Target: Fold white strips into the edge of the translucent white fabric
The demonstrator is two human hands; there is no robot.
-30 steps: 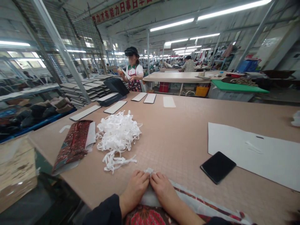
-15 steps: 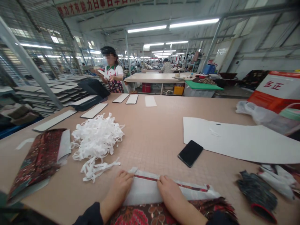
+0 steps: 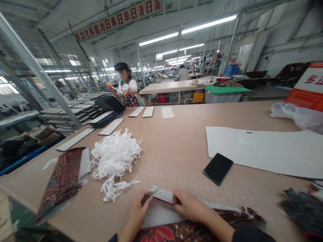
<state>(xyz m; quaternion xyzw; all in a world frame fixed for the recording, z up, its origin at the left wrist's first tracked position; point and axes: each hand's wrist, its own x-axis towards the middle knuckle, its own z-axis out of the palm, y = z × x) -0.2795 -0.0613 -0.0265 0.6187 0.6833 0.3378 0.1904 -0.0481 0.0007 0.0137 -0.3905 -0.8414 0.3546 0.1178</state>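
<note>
While I watch through the head view, the left hand [image 3: 137, 210] and right hand [image 3: 190, 206] sit close together, each pinching the folded edge of the patterned fabric piece [image 3: 160, 215] at the table's [image 3: 176, 144] near edge, beside white strips [image 3: 114, 158] and a black phone [image 3: 218, 168].

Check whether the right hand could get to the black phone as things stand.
Probably yes: the phone lies flat on the table just beyond the right hand, nothing between them. That hand is pinching the fabric, so it must let go first.
</note>
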